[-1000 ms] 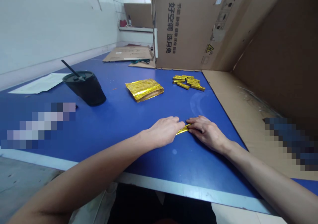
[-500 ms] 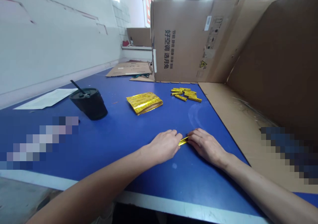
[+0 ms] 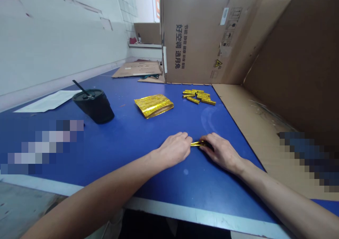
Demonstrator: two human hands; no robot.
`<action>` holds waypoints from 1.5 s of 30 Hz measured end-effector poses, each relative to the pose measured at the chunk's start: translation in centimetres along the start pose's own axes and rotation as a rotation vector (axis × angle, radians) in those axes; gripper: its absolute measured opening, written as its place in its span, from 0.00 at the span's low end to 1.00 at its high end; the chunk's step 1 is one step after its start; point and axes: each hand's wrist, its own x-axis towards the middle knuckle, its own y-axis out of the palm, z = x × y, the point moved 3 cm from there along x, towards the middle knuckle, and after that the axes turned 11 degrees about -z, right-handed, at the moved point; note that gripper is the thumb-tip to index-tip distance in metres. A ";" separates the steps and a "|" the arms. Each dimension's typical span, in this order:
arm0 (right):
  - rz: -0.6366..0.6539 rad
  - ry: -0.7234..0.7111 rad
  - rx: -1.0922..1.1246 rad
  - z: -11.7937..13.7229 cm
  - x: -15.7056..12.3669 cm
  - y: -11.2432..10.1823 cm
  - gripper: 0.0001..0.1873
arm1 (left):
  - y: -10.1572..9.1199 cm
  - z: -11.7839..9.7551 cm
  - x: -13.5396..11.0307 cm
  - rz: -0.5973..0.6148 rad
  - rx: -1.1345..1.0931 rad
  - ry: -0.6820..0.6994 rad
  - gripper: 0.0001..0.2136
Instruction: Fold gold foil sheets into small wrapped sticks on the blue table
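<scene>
Gold foil strip is being clenched by the right hand, the left hand lying open just beside it.

**Q:** Where is this?
**A:** A workroom, with a long white wall running down the left side and square wall tiles toward the far end.

**Q:** What furnishes it?
**A:** A blue-topped bench with a pale edge, above a grey floor at near left. A tall printed cardboard carton stands at the bench's far right.

**Q:** And beyond?
**A:** A flattened cardboard sheet lies at the bench's far end, before a white shelf holding a small red item.
</scene>
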 end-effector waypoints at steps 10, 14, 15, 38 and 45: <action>0.004 0.165 0.176 -0.3 0.1 -0.7 0.09 | 0.3 1.0 0.0 -0.110 -0.301 -0.099 0.09; -0.037 0.279 0.308 -0.1 -0.1 -1.0 0.07 | 0.1 0.7 -0.1 -0.172 -0.348 -0.091 0.09; -0.043 0.297 0.327 -0.1 -0.2 -1.0 0.07 | 0.0 0.7 -0.1 -0.185 -0.355 -0.093 0.08; -0.109 0.442 0.474 -0.5 -0.3 -1.2 0.06 | 0.1 0.3 -0.4 -0.304 -0.595 -0.266 0.08; -0.090 0.780 0.860 -0.5 -0.2 -0.9 0.11 | 0.0 0.3 -0.4 -0.317 -0.615 -0.249 0.08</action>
